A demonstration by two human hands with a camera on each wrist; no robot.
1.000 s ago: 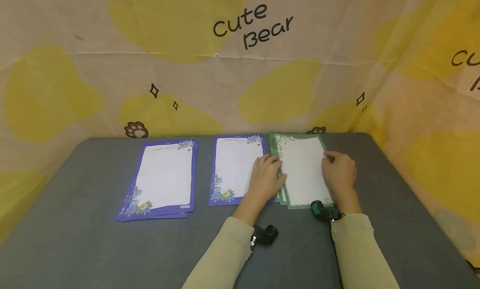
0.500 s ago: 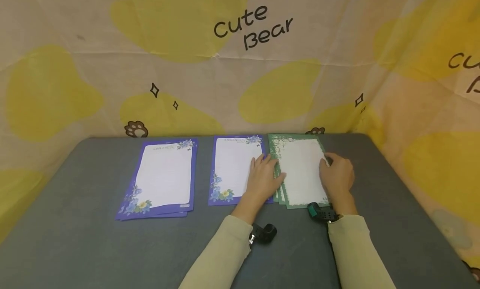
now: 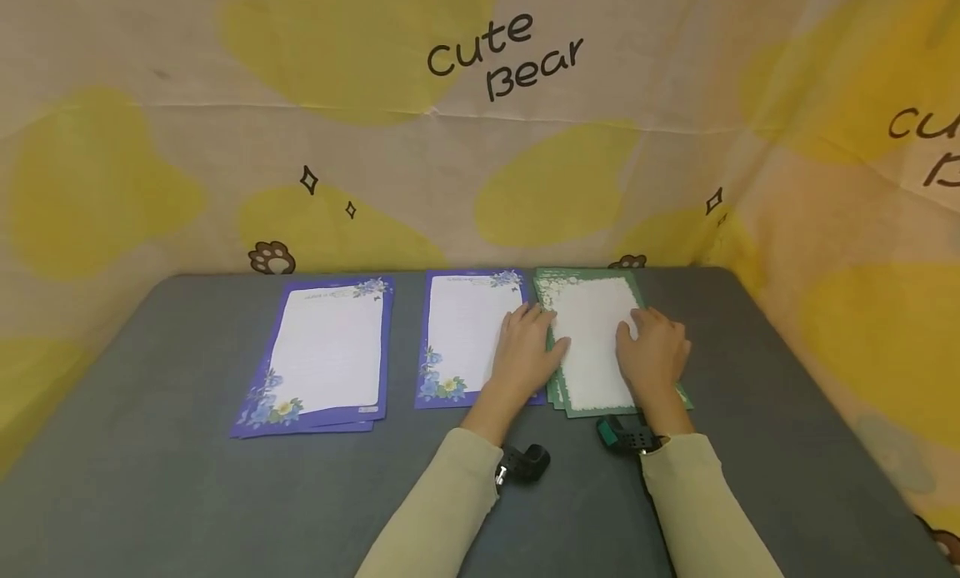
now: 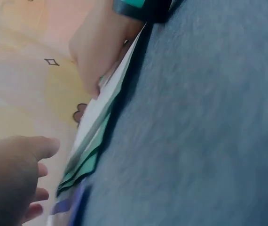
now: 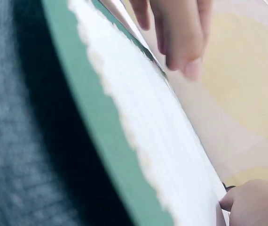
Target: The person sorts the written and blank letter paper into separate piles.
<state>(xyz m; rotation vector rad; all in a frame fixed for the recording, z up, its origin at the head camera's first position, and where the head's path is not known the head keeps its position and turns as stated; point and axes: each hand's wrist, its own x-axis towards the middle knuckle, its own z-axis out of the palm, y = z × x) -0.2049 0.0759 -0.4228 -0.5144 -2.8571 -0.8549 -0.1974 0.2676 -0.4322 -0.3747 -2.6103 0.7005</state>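
White sheets with green leafy borders lie in a slightly fanned stack at the right of the table. My left hand lies along their left edge, over part of a purple-bordered sheet; its thumb is spread in the left wrist view. My right hand rests over the right side of the top green sheet, thumb on the paper and apart from the index finger. Its other fingertips are hidden in the head view. The right wrist view shows the green border slanting close up, with the right thumb at the sheet's far edge.
Purple-bordered flower sheets lie in a loose pile on the left of the dark grey table. Behind and to the right hangs a yellow and cream cloth. Black cameras sit on both wrists, the left wrist camera lower down.
My right hand has shifted left from the stack's right edge onto the top sheet, which has slid slightly left. The left hand has barely moved.
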